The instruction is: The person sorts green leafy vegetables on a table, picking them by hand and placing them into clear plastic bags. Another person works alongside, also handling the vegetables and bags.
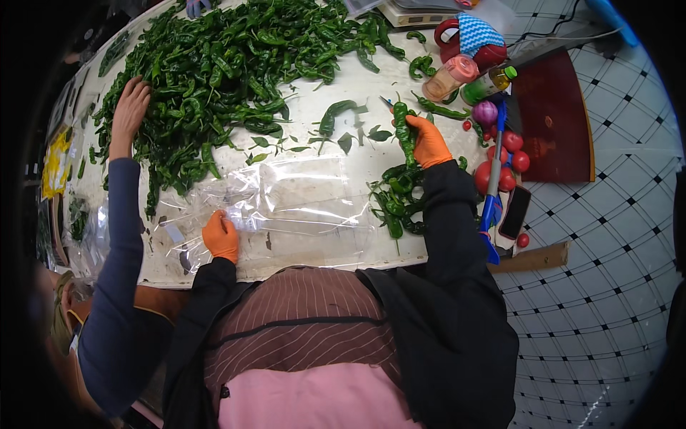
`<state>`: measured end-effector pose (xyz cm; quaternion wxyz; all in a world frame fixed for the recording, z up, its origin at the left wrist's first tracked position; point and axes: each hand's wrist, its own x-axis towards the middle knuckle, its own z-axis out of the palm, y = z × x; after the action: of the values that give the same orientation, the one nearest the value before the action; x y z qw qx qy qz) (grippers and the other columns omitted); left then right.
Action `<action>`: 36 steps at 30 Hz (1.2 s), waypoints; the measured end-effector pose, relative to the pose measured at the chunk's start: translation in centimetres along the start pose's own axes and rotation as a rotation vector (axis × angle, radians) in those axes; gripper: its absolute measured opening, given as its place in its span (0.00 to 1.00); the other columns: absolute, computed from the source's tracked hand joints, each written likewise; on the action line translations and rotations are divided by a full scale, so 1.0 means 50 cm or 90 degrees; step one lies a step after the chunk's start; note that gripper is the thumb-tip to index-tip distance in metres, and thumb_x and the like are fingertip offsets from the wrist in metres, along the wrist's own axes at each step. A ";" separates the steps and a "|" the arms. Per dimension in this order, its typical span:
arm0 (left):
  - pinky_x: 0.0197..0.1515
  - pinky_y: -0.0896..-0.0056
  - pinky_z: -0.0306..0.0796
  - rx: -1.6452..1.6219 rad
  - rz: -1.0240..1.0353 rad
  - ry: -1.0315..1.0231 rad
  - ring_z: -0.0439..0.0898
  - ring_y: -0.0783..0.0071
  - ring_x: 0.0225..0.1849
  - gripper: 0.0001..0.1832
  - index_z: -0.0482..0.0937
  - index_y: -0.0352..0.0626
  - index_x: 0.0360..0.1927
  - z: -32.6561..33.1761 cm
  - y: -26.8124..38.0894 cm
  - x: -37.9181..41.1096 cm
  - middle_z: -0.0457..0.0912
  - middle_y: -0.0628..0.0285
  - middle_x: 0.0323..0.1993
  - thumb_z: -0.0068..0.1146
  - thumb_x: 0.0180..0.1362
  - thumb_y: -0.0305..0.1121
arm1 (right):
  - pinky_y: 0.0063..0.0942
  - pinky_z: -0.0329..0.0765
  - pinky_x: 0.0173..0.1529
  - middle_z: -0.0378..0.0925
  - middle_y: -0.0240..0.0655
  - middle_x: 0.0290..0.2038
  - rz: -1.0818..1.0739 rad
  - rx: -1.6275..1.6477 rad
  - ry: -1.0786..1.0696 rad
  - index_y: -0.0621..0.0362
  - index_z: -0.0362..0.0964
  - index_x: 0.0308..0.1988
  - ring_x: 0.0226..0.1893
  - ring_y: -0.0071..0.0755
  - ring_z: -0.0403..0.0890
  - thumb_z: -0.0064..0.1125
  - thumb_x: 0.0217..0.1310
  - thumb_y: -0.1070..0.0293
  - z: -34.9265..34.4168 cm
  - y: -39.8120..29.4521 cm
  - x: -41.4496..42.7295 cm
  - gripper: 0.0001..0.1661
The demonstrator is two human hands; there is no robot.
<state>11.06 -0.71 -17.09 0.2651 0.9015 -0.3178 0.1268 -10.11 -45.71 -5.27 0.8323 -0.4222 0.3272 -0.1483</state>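
Observation:
My left hand (pixel 221 237), in an orange glove, pinches the near left part of a clear plastic bag (pixel 305 198) lying flat on the white table. My right hand (pixel 430 142), also gloved in orange, is closed around a long wrinkled green pepper (pixel 402 126). A small pointed blade (pixel 386 101) sticks out beside that pepper; its handle is mostly hidden. Just below my right hand lies a small pile of green peppers (pixel 395 206). One curved pepper (pixel 335 117) and several loose leaves (pixel 379 134) rest between the bag and the large heap of green peppers (pixel 230 69).
At left, a co-worker's bare hand (pixel 131 102) touches the heap; another gloved hand (pixel 197 6) shows at the far edge. Along the right stand a pink-lidded cup (pixel 450 78), a bottle (pixel 489 86) and a red kettle (pixel 490 56), near tomatoes (pixel 485 177), a red onion (pixel 484 113) and a phone (pixel 515 212).

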 end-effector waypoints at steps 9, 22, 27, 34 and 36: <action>0.33 0.58 0.66 0.008 -0.007 -0.020 0.76 0.54 0.27 0.09 0.79 0.44 0.36 0.003 -0.010 -0.003 0.79 0.57 0.26 0.52 0.50 0.27 | 0.20 0.70 0.31 0.74 0.39 0.43 0.038 0.418 -0.198 0.67 0.60 0.61 0.31 0.27 0.71 0.44 0.63 0.68 0.047 0.019 -0.030 0.28; 0.32 0.58 0.65 -0.003 -0.029 -0.040 0.75 0.55 0.25 0.10 0.78 0.44 0.36 0.005 -0.011 -0.004 0.79 0.58 0.24 0.52 0.49 0.27 | 0.21 0.69 0.31 0.72 0.38 0.43 0.061 0.560 -0.225 0.66 0.60 0.60 0.30 0.27 0.69 0.44 0.64 0.66 0.077 0.018 -0.037 0.27; 0.32 0.58 0.65 -0.006 -0.042 -0.048 0.75 0.55 0.25 0.09 0.78 0.45 0.36 -0.004 0.000 0.000 0.78 0.58 0.24 0.52 0.49 0.27 | 0.18 0.67 0.29 0.72 0.34 0.41 0.041 0.454 -0.215 0.64 0.62 0.59 0.30 0.23 0.68 0.51 0.66 0.58 0.095 0.012 -0.043 0.28; 0.33 0.58 0.65 -0.005 -0.021 -0.042 0.75 0.55 0.27 0.10 0.78 0.44 0.36 -0.004 -0.002 -0.001 0.79 0.57 0.26 0.51 0.49 0.27 | 0.24 0.72 0.37 0.74 0.35 0.44 0.034 0.481 -0.214 0.61 0.62 0.60 0.34 0.28 0.73 0.51 0.67 0.61 0.104 0.024 -0.041 0.26; 0.33 0.58 0.65 0.000 -0.017 -0.039 0.76 0.55 0.27 0.10 0.78 0.44 0.36 -0.002 -0.004 -0.001 0.79 0.57 0.26 0.51 0.49 0.27 | 0.27 0.74 0.40 0.75 0.36 0.45 0.039 0.524 -0.250 0.61 0.61 0.61 0.37 0.31 0.75 0.49 0.68 0.61 0.107 0.026 -0.041 0.26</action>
<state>11.12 -0.49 -17.08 0.2570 0.9091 -0.3136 0.0951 -8.06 -40.61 -3.16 0.9810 -0.0666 0.0898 -0.1586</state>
